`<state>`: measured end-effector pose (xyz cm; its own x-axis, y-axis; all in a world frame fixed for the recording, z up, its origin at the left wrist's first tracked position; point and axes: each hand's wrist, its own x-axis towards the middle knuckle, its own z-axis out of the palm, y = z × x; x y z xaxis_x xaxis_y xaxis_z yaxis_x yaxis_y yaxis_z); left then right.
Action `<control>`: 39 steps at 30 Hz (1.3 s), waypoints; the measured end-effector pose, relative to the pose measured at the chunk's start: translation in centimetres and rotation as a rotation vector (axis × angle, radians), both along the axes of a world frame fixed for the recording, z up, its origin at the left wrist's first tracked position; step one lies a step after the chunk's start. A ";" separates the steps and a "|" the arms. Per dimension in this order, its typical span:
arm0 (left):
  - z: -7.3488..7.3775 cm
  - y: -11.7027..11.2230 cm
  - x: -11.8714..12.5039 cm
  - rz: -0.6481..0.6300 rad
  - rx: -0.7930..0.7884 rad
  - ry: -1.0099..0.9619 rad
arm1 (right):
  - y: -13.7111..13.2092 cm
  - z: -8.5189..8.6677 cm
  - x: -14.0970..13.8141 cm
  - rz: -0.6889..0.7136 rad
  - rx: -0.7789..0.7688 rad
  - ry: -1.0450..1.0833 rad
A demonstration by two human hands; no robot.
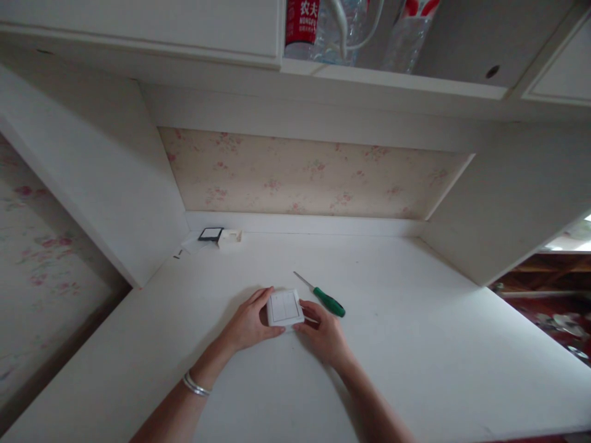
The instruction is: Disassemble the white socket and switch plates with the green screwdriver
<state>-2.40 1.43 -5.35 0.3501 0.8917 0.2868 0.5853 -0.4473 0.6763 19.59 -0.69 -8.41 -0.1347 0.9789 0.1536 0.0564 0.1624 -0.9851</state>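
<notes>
A square white wall switch (284, 307) sits at the middle of the white desk, its face with a thin dark outline turned up. My left hand (248, 322) grips its left side, fingers at the far corner and thumb along the near edge. On the other side, my right hand (324, 332) holds the right edge between thumb and fingers. Just beyond the right hand lies a screwdriver (329, 301) with a green handle, its thin shaft pointing away to the left; neither hand touches it.
At the desk's back left corner lie a black-rimmed frame (211, 234) and a small open cream-white box-like piece (229, 238). Side panels close in the white desk (415, 357) left and right. A shelf overhead holds plastic bottles (409, 37) and a white cable (342, 27).
</notes>
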 end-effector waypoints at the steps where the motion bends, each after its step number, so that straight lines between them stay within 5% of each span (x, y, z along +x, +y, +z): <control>1: 0.1 0.0 0.0 0.001 -0.001 -0.001 | 0.0 -0.1 0.0 -0.004 -0.002 -0.008; 39: 0.9 -0.3 0.6 -0.007 -0.006 -0.031 | -0.6 1.1 -0.4 -0.039 0.051 -0.077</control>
<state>-1.77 1.17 -4.43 0.3474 0.8912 0.2918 0.5609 -0.4469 0.6969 19.21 -1.30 -7.31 -0.1101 0.9748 0.1939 0.1384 0.2082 -0.9682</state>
